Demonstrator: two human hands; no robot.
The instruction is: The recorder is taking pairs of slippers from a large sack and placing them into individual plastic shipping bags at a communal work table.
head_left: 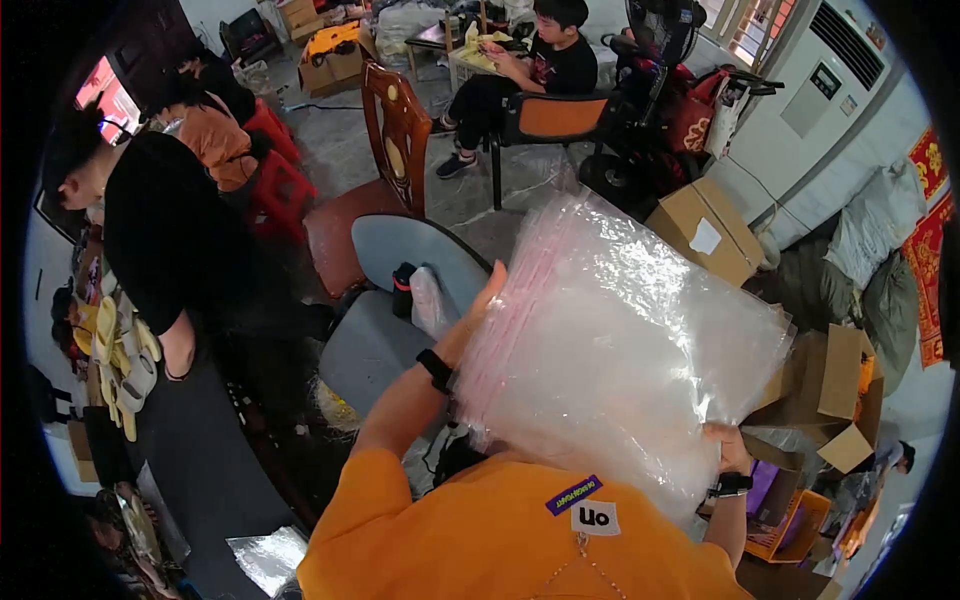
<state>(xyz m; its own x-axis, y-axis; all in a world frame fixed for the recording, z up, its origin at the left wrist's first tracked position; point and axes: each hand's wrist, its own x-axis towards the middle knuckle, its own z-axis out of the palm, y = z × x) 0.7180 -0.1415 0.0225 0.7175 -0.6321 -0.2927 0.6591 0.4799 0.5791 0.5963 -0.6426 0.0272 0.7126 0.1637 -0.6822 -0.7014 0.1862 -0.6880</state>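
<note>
A thick stack of large clear plastic bags (620, 340) spreads out in front of my chest, tilted, with pink strips running along its left edge. My left hand (490, 289) grips that pink-striped edge; most of its fingers are hidden behind the plastic. On the lower right side, my right hand (729, 449) is closed round the border of the same stack, its fingers partly under the sheets. Light glints off the wrinkled top bag. Each of my wrists carries a black band.
A grey chair (370, 345) holding a pink-white bundle stands left of the stack, with a wooden chair (395, 140) behind it. Cartons (708, 232) and an orange crate (795, 530) lie right. At left, a person in black (180, 200) stands by a dark table (205, 450) with yellow slippers (118, 355).
</note>
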